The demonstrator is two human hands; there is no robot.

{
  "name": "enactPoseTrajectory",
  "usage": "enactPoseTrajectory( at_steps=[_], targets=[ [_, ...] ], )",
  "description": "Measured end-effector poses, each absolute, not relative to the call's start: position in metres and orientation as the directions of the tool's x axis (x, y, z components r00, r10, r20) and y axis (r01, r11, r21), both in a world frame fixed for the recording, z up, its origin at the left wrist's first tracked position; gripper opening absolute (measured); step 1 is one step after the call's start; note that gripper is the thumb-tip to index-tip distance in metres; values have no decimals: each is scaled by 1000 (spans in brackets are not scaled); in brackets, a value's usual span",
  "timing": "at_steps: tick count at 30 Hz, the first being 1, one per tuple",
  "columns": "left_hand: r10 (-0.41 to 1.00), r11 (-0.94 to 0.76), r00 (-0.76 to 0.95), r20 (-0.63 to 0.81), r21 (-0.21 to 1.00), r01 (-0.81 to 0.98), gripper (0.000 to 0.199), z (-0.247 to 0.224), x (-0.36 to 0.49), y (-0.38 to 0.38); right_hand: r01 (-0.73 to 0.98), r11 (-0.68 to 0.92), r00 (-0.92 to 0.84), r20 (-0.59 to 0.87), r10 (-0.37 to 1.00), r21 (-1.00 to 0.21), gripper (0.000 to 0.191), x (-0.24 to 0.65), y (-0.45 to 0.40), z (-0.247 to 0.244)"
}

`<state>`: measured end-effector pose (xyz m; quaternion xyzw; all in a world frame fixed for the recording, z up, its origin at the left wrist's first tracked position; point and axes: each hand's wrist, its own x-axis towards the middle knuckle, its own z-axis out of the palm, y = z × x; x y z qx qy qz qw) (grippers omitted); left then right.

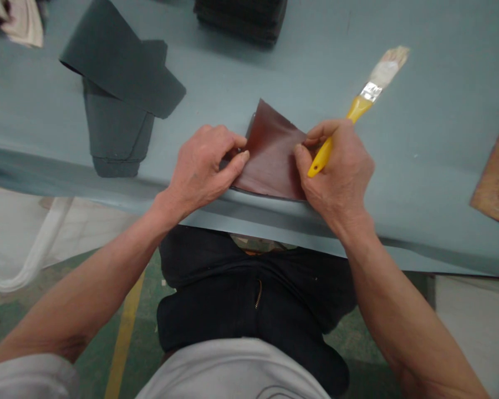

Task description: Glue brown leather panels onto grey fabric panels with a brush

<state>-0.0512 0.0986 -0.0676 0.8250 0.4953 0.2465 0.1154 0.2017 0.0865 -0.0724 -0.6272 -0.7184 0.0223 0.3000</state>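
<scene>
A reddish-brown sheet point(274, 149), leather-like and glossy, lies at the table's front edge with one corner pointing away from me. A dark layer shows along its left and lower edges. My left hand point(210, 160) pinches the sheet's left edge between thumb and fingers. Over at the right edge, my right hand point(339, 169) has thumb and fingertips closed on the sheet's side. That same hand also carries a paintbrush point(360, 108) with a yellow handle, its pale bristles pointing up and to the right. The right fingertips are partly hidden.
Dark green-grey flat pieces point(120, 94) lie overlapping at the left of the blue-grey table point(432, 166). A dark stack point(241, 16) stands at the back. A brown board point(497, 172) is at the right edge, and pale cloth point(23, 22) at the far left.
</scene>
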Motion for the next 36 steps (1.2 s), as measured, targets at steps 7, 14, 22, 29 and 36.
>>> enactPoseTrajectory(
  at_steps=[7,14,22,29,36],
  targets=[
    [880,-474,385,278,451,756,19,-65,-51,97,904,215,-47,413,910,-370,16,202,86,-73],
    [900,-435,348,263,485,758,16,-62,-48,97,890,213,-42,393,918,-402,16,202,86,-72],
    [899,-436,348,265,485,758,16,-65,-48,98,892,217,-49,391,919,-397,16,203,86,-72],
    [896,-439,331,295,488,754,9,-71,-49,100,884,229,-50,404,913,-408,16,203,87,-73],
    [870,-483,343,355,470,739,6,-73,-49,100,880,238,-53,413,909,-410,17,204,87,-75]
  ],
)
